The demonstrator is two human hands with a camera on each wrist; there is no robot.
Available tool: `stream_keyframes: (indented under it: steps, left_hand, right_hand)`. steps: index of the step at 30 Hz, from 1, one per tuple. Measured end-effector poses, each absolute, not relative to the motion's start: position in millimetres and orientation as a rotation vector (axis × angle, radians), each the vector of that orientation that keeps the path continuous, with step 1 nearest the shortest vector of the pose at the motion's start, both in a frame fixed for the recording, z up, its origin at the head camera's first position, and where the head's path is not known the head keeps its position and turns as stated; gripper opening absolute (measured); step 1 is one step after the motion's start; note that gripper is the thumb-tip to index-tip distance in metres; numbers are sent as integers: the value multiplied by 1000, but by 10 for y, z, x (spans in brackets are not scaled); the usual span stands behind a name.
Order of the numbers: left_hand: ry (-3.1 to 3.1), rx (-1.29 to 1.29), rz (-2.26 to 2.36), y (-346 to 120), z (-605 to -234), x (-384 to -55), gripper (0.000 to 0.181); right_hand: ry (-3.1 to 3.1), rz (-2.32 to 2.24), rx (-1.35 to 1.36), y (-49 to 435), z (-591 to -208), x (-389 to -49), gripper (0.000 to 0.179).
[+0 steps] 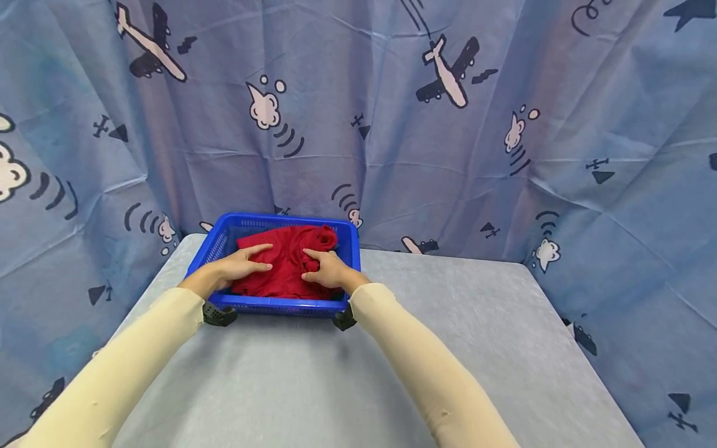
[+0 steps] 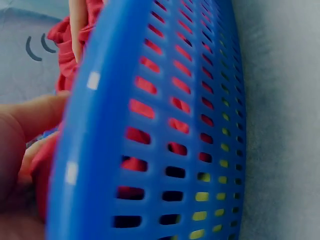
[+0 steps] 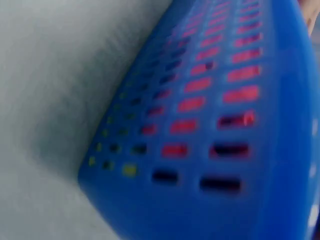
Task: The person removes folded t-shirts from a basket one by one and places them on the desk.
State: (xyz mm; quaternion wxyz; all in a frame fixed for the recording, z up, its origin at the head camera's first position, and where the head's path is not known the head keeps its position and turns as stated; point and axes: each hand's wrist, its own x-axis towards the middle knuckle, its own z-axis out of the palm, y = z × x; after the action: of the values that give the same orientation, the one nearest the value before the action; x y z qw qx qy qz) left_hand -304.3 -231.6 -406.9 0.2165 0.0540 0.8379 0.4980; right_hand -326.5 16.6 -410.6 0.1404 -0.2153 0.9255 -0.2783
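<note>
A bundle of red cloth [image 1: 285,264] lies in a blue plastic basket [image 1: 280,303], folded flat at the left and bunched up at the upper right. My left hand [image 1: 238,266] reaches over the basket's left side, thumb and fingers spread against the cloth. From the right, my right hand [image 1: 332,271] rests on the bunched part, its thumb and forefinger apart with red cloth showing between them. In the left wrist view the thumb [image 2: 42,112] stretches out behind the basket rim. The basket wall [image 3: 200,110] hides nearly all of the right hand in its wrist view.
Beneath the red cloth, something yellow [image 2: 200,216] shows through the basket's slots. The basket stands at the back left of a pale grey table [image 1: 448,323]. A blue curtain [image 1: 313,155] printed with airplanes hangs right behind the table and along its sides.
</note>
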Motion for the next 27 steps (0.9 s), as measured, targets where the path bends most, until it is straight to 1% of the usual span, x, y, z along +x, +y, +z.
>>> stream_keyframes:
  steps: [4,8,14,20,27]
  left_hand:
    - [2402,159,1360,-2353,-4075,-3049,70]
    - [2460,171,1406,-2358,-4026,-3052,69]
    - [2519,197,1468,-2330,-3853,-3036,70]
    - [2572,242,1526,-2317,-3688,-2996,71]
    - [2576,261,1542,-2283,-3590,-2927,72]
  right_hand:
    - [2738,-865,-614,135,-4098,-3292,59]
    - [2778,-970,-533,182,-4050,-3304,53]
    - [2852,-975,-543,263,-3959,-3288,51]
    - [2923,-951,-469,298,-3872,-3241,50]
    - [3016,-804,-495,283,-3837,-3174,49]
